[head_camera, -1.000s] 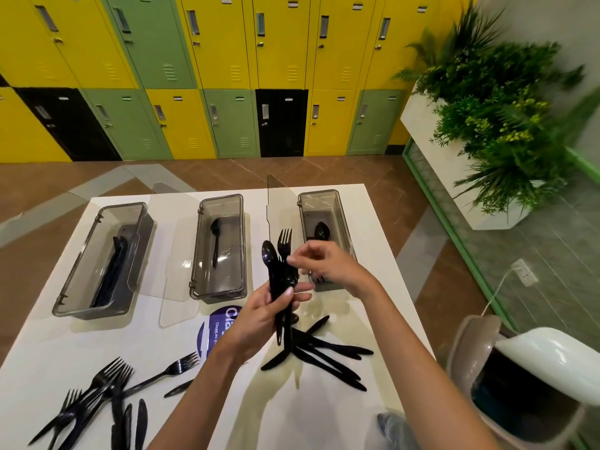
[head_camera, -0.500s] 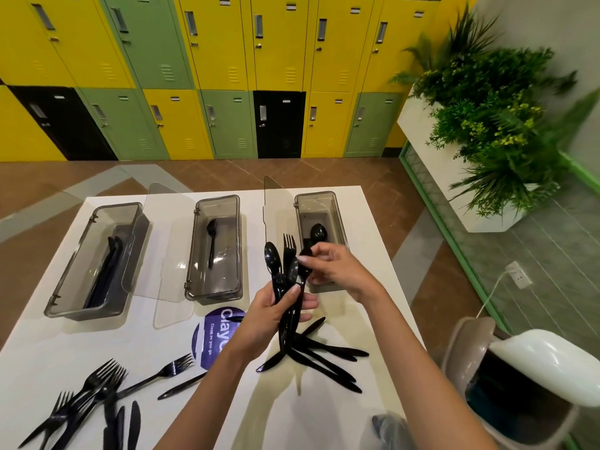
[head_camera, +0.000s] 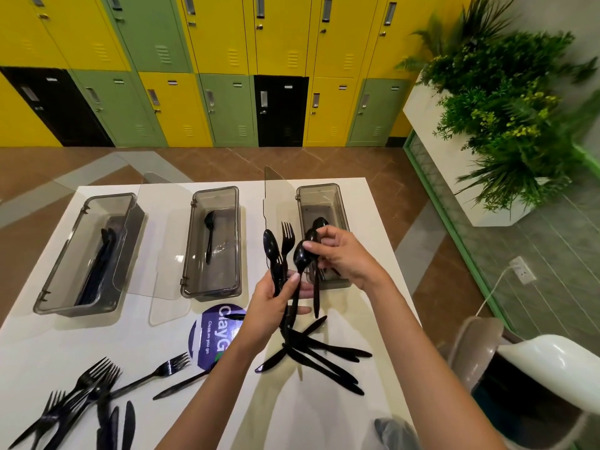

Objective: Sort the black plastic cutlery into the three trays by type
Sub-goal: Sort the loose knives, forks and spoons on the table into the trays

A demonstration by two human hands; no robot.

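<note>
My left hand point(head_camera: 276, 306) grips a bunch of black cutlery point(head_camera: 280, 254) upright, a spoon and a fork sticking out on top. My right hand point(head_camera: 341, 254) pinches black spoons point(head_camera: 302, 258) by their bowls, just right of the bunch and in front of the right tray point(head_camera: 319, 196), which has a spoon in it. The middle tray point(head_camera: 214, 196) holds one black piece. The left tray point(head_camera: 87, 254) holds several dark pieces. All three trays are smoky clear plastic with open lids.
Black knives point(head_camera: 324, 355) lie crossed on the white table point(head_camera: 292, 410) under my hands. Forks and knives point(head_camera: 81, 397) are piled at the front left. A round purple sticker point(head_camera: 211, 332) sits mid-table. A white chair point(head_camera: 535, 368) stands to the right.
My right hand has pulled spoons out of the bunch toward the right; they now hang from its fingers, apart from the cutlery in my left hand.
</note>
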